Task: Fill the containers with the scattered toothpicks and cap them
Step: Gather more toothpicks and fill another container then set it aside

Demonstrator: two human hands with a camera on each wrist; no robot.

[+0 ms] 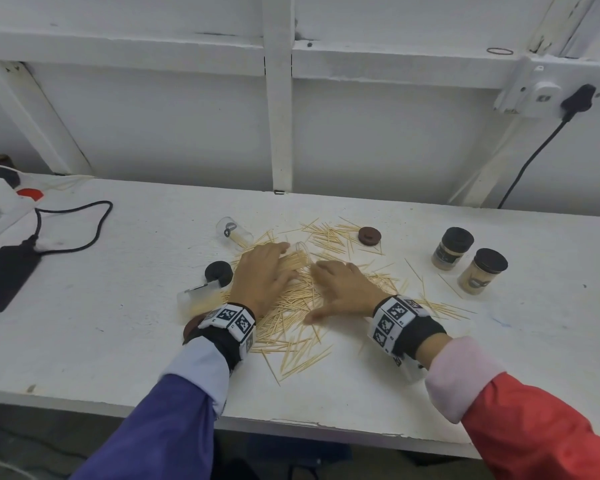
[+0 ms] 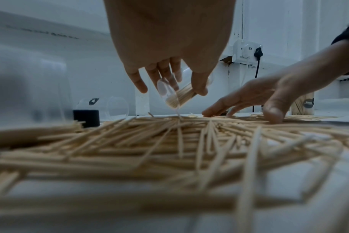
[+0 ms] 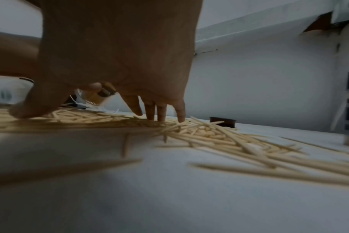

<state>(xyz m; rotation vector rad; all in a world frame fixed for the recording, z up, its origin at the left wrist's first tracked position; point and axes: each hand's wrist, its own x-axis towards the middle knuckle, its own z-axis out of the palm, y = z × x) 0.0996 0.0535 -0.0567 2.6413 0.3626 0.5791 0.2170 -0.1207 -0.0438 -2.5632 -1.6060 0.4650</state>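
Now left hand (image 1: 262, 271) fingers grip a tilted container (image 1: 300, 259); right hand (image 1: 343, 289) fingers spread on toothpicks (image 1: 291, 306).

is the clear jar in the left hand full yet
Partly full. The clear jar in the left hand shows toothpicks along only part of its length, uncapped.

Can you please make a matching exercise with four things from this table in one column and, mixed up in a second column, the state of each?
Things:
1. clear container in the left hand
2. two jars at the right
3. brown lid
4. right hand

States:
A. lying loose on the table beside the toothpicks
B. fingers spread, fingertips pressing on the pile
C. standing upright, filled and capped
D. held tilted, partly filled, uncapped

Pairs: 1-D, 2-C, 3-A, 4-B
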